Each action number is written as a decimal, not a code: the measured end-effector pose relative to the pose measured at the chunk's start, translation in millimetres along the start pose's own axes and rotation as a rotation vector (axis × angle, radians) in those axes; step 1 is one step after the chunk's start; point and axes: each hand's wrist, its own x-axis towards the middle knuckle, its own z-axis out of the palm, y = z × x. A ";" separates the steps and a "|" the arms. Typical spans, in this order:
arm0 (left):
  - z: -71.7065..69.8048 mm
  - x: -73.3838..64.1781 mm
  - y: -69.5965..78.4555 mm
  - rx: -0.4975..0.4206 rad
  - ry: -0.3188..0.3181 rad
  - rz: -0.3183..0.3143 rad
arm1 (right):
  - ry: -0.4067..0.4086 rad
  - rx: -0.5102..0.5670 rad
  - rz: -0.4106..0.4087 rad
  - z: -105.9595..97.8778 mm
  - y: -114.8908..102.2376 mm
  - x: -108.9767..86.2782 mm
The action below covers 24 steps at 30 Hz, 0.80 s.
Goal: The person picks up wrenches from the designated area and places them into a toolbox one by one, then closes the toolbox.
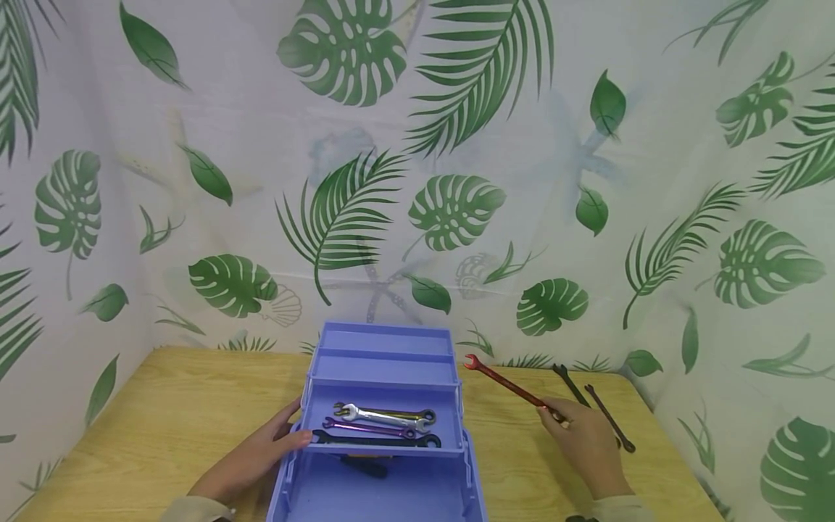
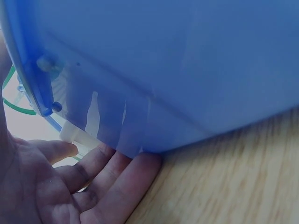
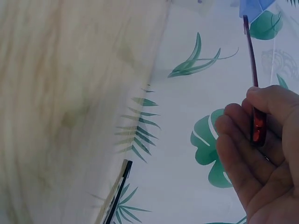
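A red combination wrench (image 1: 505,383) is pinched at its near end by my right hand (image 1: 583,438), above the table on the right. Its open-end jaw points up and left toward the toolbox. In the right wrist view the thumb presses the red wrench (image 3: 253,65) against the fingers. My left hand (image 1: 261,451) touches the left side of the blue toolbox (image 1: 381,493), thumb at the tray's front corner. In the left wrist view, the fingers (image 2: 135,179) rest along the box's lower side. A tray (image 1: 450,420) holds gold (image 1: 411,415), silver (image 1: 385,417), purple (image 1: 368,428) and black wrenches (image 1: 378,440).
Two dark wrenches (image 1: 609,419) lie on the wooden table (image 1: 196,406) at the right, partly behind my right hand. A dark-handled tool (image 1: 365,466) shows under the tray in the lower box. A leaf-patterned sheet (image 1: 417,145) hangs behind the table.
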 end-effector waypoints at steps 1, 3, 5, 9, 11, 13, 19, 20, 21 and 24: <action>-0.1 0.3 -0.5 -0.003 -0.002 0.002 | 0.015 -0.001 -0.017 0.1 -0.7 0.1; -0.4 1.0 -1.3 -0.005 -0.005 0.008 | 0.042 0.002 -0.047 -0.4 -2.4 0.4; -0.4 0.4 -1.3 -0.015 -0.009 0.008 | 0.069 0.004 -0.074 -1.4 -4.2 0.5; -0.3 -0.6 -0.4 -0.023 -0.014 0.012 | 0.111 0.025 -0.113 -2.3 -7.6 1.1; -0.1 -0.5 0.5 -0.023 -0.014 0.008 | 0.125 0.046 -0.133 -1.7 -8.9 1.7; 0.0 0.0 1.2 -0.019 -0.011 0.002 | 0.132 0.064 -0.145 -0.9 -10.1 2.6; -0.5 0.2 1.3 -0.025 -0.012 0.009 | 0.129 0.080 -0.124 -1.3 -13.5 3.0; -0.7 0.0 0.9 -0.027 -0.011 0.009 | 0.127 0.077 -0.114 -1.9 -13.9 3.0; -0.8 0.5 0.7 -0.026 -0.011 0.010 | 0.125 0.074 -0.102 -2.6 -14.5 2.8; -1.0 1.7 -0.5 -0.024 -0.009 0.007 | 0.138 0.061 -0.085 -5.0 -17.0 3.0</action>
